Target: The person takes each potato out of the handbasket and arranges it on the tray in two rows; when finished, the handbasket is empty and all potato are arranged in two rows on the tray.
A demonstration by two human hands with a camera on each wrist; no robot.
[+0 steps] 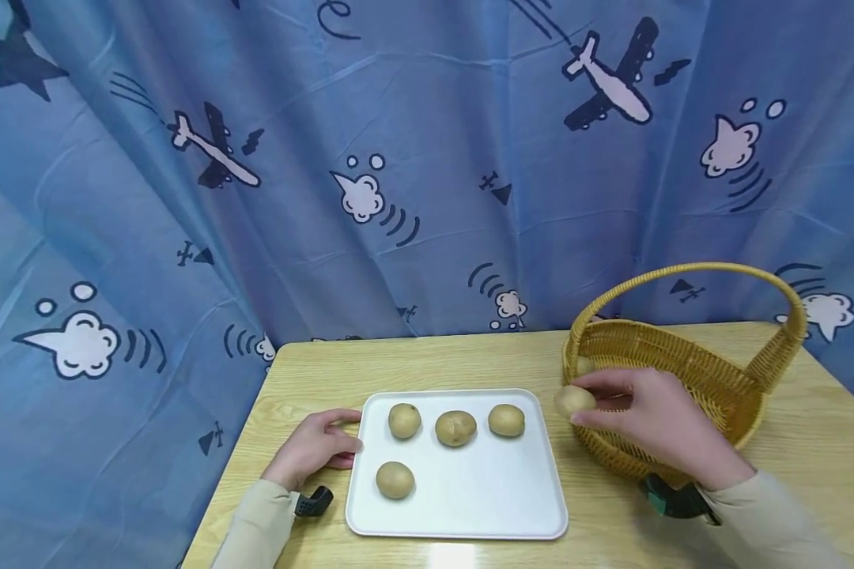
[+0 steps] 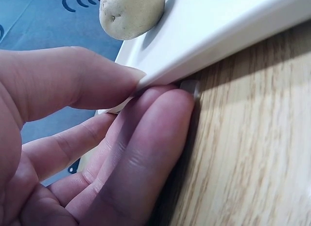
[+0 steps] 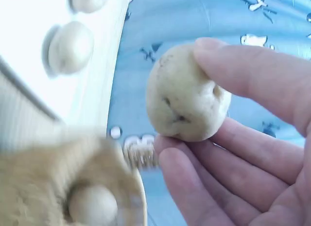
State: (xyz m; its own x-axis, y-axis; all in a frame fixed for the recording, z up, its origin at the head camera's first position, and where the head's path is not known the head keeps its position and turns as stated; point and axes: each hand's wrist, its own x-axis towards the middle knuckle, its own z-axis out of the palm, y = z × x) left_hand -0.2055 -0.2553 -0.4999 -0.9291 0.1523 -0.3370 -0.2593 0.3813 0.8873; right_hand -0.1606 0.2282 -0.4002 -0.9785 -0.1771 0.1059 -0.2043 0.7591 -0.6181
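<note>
My right hand point(image 1: 651, 415) pinches a potato point(image 1: 575, 401) between thumb and fingertips, beside the left rim of the wicker basket point(image 1: 636, 336). The right wrist view shows that potato point(image 3: 187, 97) up close, with dark dents in its skin. At the left edge of the white tray point(image 1: 484, 498), my left hand point(image 1: 316, 448) grips the rim, its thumb on top and fingers against the underside in the left wrist view. On the tray, three potatoes point(image 1: 455, 428) form a back row and one potato point(image 1: 394, 480) sits at front left. Another potato point(image 3: 93, 205) lies inside the basket.
The basket's tall arched handle point(image 1: 690, 269) rises over it on the right of the wooden table point(image 1: 413, 363). A blue patterned curtain point(image 1: 427, 158) hangs behind the table and along its left side. Both wrists wear black devices point(image 1: 315, 502).
</note>
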